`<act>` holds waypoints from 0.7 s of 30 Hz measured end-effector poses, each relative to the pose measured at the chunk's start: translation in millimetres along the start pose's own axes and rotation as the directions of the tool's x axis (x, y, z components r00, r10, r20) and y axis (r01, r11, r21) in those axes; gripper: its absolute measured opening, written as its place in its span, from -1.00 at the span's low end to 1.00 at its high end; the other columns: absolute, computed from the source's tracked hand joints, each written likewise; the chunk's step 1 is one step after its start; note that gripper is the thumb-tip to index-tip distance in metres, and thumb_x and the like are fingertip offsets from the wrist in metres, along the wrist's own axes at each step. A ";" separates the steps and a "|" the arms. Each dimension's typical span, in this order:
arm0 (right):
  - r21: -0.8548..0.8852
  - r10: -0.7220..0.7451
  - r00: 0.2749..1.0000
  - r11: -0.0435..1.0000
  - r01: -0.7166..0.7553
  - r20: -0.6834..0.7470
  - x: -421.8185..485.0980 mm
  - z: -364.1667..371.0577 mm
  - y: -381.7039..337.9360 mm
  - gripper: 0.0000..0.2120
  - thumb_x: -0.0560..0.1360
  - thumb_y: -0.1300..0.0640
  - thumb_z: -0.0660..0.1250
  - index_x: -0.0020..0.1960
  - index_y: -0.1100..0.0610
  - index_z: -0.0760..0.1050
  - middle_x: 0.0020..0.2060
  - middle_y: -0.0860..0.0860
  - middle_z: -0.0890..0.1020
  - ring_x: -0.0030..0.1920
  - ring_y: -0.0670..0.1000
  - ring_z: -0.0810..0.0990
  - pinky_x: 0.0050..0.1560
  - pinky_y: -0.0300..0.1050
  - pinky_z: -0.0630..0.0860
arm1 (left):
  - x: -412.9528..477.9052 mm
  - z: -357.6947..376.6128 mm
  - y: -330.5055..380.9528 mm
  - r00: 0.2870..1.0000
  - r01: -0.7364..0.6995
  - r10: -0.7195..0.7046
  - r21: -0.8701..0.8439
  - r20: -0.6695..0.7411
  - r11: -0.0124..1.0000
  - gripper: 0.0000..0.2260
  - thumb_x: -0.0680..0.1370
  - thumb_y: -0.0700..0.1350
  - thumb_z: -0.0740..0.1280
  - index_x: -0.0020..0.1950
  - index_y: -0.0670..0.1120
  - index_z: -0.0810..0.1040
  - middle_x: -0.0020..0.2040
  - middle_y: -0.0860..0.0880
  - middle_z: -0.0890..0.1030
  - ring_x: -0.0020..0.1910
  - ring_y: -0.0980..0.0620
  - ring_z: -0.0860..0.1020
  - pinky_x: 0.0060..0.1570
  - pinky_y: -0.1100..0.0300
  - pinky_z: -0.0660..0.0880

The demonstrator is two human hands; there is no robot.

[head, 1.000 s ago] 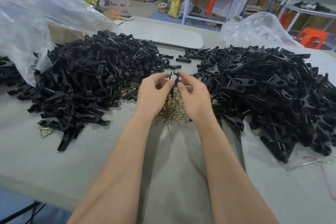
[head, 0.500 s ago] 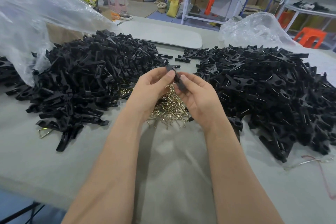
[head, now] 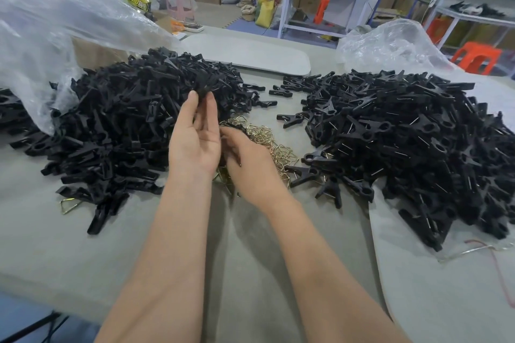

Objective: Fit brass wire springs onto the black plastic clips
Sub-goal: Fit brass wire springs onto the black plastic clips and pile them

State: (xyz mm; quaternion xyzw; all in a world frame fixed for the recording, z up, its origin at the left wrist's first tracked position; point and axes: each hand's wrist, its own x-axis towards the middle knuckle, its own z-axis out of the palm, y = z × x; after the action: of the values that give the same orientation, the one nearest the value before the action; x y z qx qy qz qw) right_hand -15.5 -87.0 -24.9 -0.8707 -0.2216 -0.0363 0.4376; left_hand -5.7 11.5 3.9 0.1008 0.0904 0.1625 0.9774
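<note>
A big heap of black plastic clip pieces lies on the left of the grey table. On the right lies a second heap of black clips, many with thin wire showing on them. Between the heaps sits a small pile of brass wire springs. My left hand is raised, palm toward me, and pinches a blurred black clip at its fingertips over the left heap's edge. My right hand rests low on the spring pile. Its fingertips are hidden behind my left hand.
Clear plastic bags bulge at the back left and back right. A grey board lies behind the heaps. One stray spring sits by the left heap. A thin red wire lies at the right. The table's front edge runs lower left.
My hands held one clip together in front of me; they have parted. My left hand has gone up and left with a black clip, and my right hand has dropped onto the springs.
</note>
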 end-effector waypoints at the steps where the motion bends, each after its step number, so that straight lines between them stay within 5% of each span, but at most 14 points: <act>1: 0.038 0.010 0.999 0.999 -0.008 -0.035 0.0 -2.9 0.2 -0.55 0.51 0.39 0.15 0.35 0.12 0.41 0.15 0.10 0.62 0.16 0.04 0.58 0.25 -0.12 0.44 | 0.7 -0.8 0.3 1.000 0.020 -0.020 0.012 0.000 1.000 -0.87 0.53 -0.30 0.32 0.06 -0.31 0.53 -0.10 -0.18 0.61 -0.11 -0.03 0.63 -0.15 0.28 0.60; 5: -0.179 0.176 0.961 0.960 -0.216 -0.214 2.5 -32.2 19.8 -0.68 0.55 0.20 0.22 0.29 0.09 0.47 0.17 0.03 0.58 0.20 0.04 0.52 0.25 -0.05 0.40 | 0.6 -3.4 -3.2 0.993 0.115 -0.113 0.107 -0.021 0.988 -0.94 0.51 -0.30 0.34 -0.05 -0.28 0.55 -0.14 -0.16 0.63 -0.15 0.01 0.64 -0.18 0.30 0.59; 9: -0.503 0.334 0.942 0.809 -0.303 -0.030 -1.5 -38.9 27.5 -0.49 0.44 -0.22 0.35 0.32 -0.05 0.44 0.21 0.00 0.49 0.28 0.12 0.38 0.26 0.08 0.27 | 1.2 -4.3 -10.2 0.984 0.179 -0.168 0.245 -0.067 0.953 -0.95 0.53 -0.23 0.34 -0.10 -0.21 0.55 -0.23 -0.06 0.61 -0.24 0.13 0.57 -0.17 0.34 0.58; 17: -0.253 0.180 0.954 0.937 -0.240 -0.238 2.7 -25.4 28.3 -0.84 0.58 0.08 0.24 0.03 0.09 0.58 -0.11 0.03 0.66 -0.06 0.08 0.58 -0.03 -0.04 0.49 | 0.8 -6.4 -9.6 0.967 0.254 -0.251 0.114 -0.039 0.961 -0.90 0.52 -0.34 0.31 0.03 -0.30 0.52 -0.04 -0.21 0.59 -0.07 -0.04 0.64 -0.17 0.27 0.61; 21: -0.205 0.193 0.967 0.952 -0.226 -0.168 4.1 -30.6 29.3 -0.81 0.54 0.02 0.30 0.09 0.05 0.58 -0.03 -0.01 0.65 0.02 0.02 0.58 0.11 -0.01 0.48 | -0.5 -5.1 -10.7 0.958 0.285 -0.276 0.132 -0.079 0.949 -0.93 0.53 -0.25 0.34 -0.06 -0.25 0.50 -0.10 -0.14 0.56 -0.10 0.03 0.57 0.04 0.18 0.56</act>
State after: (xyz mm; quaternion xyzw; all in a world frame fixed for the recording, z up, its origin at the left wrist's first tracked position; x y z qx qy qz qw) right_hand 4.4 -124.5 -27.0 -0.9278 -0.0895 -0.0779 0.3537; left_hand -4.0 2.3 -3.4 0.1514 0.1442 0.0180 0.9777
